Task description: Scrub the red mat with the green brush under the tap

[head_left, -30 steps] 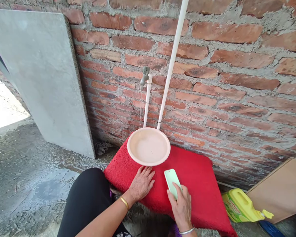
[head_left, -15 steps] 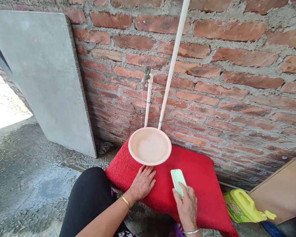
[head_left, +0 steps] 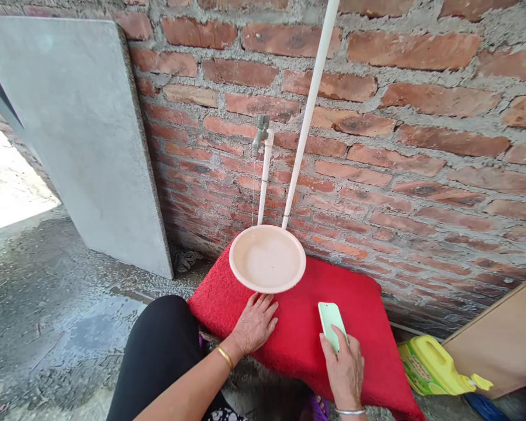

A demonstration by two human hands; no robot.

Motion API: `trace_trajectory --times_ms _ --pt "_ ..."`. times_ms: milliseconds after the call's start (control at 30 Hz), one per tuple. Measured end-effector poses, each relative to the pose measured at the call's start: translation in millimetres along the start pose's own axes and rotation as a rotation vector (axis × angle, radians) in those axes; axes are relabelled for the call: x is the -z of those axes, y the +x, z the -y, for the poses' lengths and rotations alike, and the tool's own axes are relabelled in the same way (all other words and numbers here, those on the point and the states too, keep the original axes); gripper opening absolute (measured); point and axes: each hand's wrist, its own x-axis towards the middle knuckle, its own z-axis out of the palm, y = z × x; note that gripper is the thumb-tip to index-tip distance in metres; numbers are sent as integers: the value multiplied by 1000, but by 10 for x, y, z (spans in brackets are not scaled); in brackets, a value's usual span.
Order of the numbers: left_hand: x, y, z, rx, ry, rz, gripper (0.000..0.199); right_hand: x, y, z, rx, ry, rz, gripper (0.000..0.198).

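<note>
My left hand (head_left: 255, 323) lies flat on a red plush cloth (head_left: 302, 327), its fingers spread just below the rim of a pale pink basin (head_left: 267, 290). In my right hand (head_left: 344, 365) is a mint-green scrub brush (head_left: 331, 318) with a small hole at its far end. The brush lies on the cloth to the right of the basin; its underside is hidden. The basin holds water, and a thin stream falls into it from a grey tap (head_left: 260, 134).
A brick wall (head_left: 372, 140) with white pipes (head_left: 309, 111) stands behind. A grey slab (head_left: 79, 140) leans at left above wet floor (head_left: 92, 333). At right are a yellow jug (head_left: 438, 365) and a brown board (head_left: 504, 339).
My right hand has slid the scrub brush to the right across the red cloth. My left hand stays in place, and the water still runs.
</note>
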Motion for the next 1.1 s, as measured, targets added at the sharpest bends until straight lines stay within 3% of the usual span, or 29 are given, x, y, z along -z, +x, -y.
trace_trajectory --times_ms 200,467,767,1000,1100 --pt "11 8 6 -16 22 -1 40 -121 -157 364 127 129 70 60" --pt "25 10 -7 -6 20 7 40 34 12 -30 -38 -20 12 77" --pt "-17 1 8 -5 -1 -12 40 -89 -168 305 72 121 74 63" --pt "11 6 -4 6 -1 6 40 70 -5 -84 -34 -29 -16 77" --pt "8 5 -4 2 -9 -8 40 76 8 -113 -42 -10 -30 76"
